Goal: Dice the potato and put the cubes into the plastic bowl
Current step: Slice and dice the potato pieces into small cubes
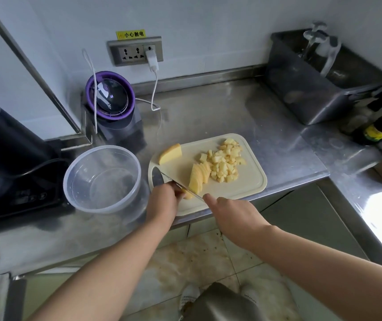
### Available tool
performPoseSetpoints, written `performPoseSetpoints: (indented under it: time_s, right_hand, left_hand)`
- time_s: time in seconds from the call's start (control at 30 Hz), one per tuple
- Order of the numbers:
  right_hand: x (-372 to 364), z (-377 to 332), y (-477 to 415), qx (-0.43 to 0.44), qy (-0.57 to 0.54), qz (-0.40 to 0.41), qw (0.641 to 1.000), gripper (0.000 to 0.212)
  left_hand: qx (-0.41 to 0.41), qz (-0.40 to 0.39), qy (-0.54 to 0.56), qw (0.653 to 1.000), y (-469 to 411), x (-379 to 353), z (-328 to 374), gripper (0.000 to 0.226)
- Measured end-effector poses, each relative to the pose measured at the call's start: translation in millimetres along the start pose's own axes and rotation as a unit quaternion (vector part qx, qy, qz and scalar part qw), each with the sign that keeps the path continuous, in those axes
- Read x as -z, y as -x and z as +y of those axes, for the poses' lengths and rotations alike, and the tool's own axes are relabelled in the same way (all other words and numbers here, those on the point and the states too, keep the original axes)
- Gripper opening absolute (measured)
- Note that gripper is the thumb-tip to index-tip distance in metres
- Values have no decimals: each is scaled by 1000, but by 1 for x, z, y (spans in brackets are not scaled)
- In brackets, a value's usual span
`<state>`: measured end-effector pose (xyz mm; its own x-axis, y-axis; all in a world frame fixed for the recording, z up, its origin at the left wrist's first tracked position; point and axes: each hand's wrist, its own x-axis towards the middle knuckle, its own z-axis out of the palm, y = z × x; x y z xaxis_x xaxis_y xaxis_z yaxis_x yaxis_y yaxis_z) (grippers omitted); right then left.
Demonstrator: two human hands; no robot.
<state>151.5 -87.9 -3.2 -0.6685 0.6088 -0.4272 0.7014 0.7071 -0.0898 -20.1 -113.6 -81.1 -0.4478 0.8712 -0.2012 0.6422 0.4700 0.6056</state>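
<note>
A cream cutting board (252, 186) lies on the steel counter. On it sit a pile of potato cubes (224, 162), a fanned stack of potato slices (198, 177) and an uncut potato chunk (170, 154) at the far left corner. My left hand (164, 200) presses down on the near end of the slices. My right hand (229, 212) grips a knife (178, 185), forefinger along the spine; its blade lies across the slices beside my left fingers. The clear plastic bowl (103, 179) stands just left of the board with nothing in it.
A black induction cooker (18, 195) and dark appliance sit at far left. A purple-rimmed blender (111, 98) with a white charger cable (155, 89) stands behind the bowl. A grey sink tub (312, 89) and dark bottles (379, 126) are at the right.
</note>
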Motion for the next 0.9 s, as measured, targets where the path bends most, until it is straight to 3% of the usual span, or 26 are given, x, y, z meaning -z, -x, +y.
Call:
performPoseSetpoints:
  time_s: [0.33, 0.57, 0.73, 0.83, 0.9]
  right_hand:
    - [-16, 12, -6, -4, -20, -17, 1000, 52]
    - [-22, 18, -12, -21, -60, -30, 997, 52]
    - [-14, 25, -9, -31, -85, -6, 996, 44]
    - [-10, 27, -6, -29, -83, 3, 996, 42]
    - [-9, 29, -9, -26, -78, -4, 997, 42]
  left_hand:
    - [22, -14, -14, 1000, -3, -2, -2, 13]
    - [-14, 9, -31, 999, -3, -2, -1, 15]
    - [-17, -45, 2, 999, -5, 9, -3, 17]
    - [-10, 41, 30, 999, -10, 37, 5, 16]
    - [-52, 99, 54, 992, -16, 61, 24, 19]
